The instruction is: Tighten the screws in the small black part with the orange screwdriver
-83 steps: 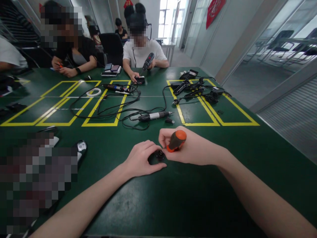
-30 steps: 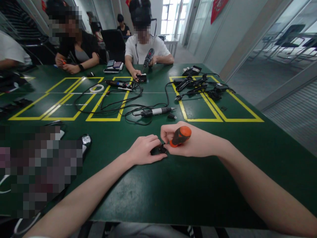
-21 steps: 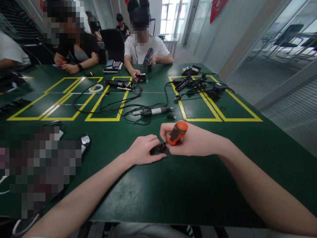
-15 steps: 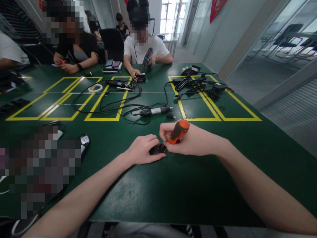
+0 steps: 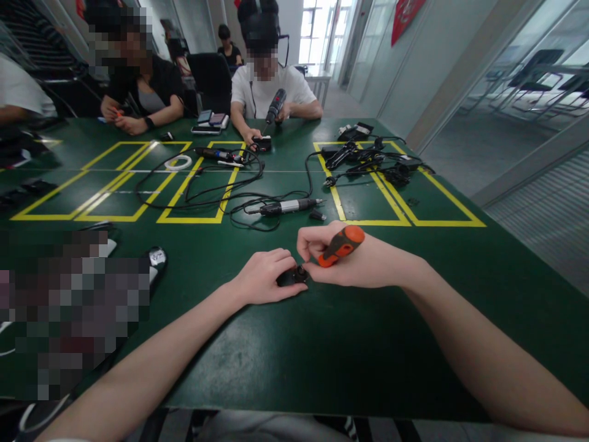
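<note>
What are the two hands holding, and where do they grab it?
The right hand grips a screwdriver by its orange and black handle. The left hand pins a small black part to the table by its left side.

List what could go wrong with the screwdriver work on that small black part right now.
1. The right hand holds the orange-handled screwdriver steeply tilted; its tip could slip off the small black part and jab the left hand, whose fingers pin that part to the table.
2. The part is held by fingers alone, so it may twist or skid under pressure.
3. A small loose black piece and the cabled electric driver lie just beyond; a slip could knock them.
</note>
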A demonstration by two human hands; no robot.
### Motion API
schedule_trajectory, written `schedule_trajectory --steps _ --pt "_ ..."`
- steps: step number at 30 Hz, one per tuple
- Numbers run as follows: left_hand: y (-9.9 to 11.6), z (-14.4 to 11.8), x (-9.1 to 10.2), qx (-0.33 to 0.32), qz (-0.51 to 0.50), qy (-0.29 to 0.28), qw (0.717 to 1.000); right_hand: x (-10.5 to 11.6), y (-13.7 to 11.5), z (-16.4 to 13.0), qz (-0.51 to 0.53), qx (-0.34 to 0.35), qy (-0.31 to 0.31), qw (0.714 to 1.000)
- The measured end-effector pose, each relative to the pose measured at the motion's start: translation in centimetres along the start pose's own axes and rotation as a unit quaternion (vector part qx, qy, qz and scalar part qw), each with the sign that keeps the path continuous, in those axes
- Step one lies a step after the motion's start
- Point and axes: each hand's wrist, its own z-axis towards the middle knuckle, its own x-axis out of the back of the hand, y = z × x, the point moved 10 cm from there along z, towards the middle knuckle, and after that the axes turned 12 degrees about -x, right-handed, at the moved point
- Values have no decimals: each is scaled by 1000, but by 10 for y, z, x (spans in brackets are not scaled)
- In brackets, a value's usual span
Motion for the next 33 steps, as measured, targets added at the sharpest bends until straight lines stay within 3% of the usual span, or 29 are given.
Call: schedule_trajectory --steps 33 --pt "-2 -2 1 -1 -20 10 1000 1 -5 -2 -58 -18 24 998"
